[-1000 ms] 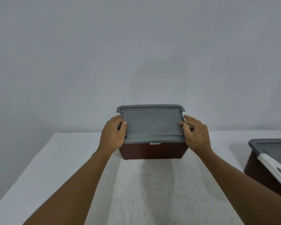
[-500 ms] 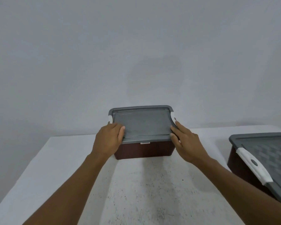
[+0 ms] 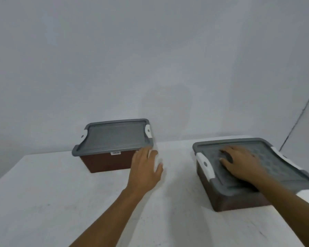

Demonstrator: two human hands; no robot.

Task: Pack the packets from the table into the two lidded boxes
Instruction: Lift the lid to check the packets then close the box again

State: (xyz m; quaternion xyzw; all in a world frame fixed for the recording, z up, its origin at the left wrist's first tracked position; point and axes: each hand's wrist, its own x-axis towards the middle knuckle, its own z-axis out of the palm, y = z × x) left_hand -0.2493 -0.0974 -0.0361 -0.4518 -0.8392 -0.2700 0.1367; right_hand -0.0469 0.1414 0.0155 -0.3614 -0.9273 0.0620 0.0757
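Note:
Two brown boxes with grey lids and white side clips stand on the white table. The left box is at the back, lid on. My left hand hovers open just off its right front corner, holding nothing. The right box is nearer, turned at an angle, lid on. My right hand lies flat on its lid, fingers spread. No packets are in sight.
A plain grey wall rises right behind the table. The table's left edge runs diagonally at the lower left. A strip of bare tabletop separates the two boxes.
Both hands have let go of the left box's lid. My right hand moved right onto the other box's lid, my left hand drifted right. The view has swung right.

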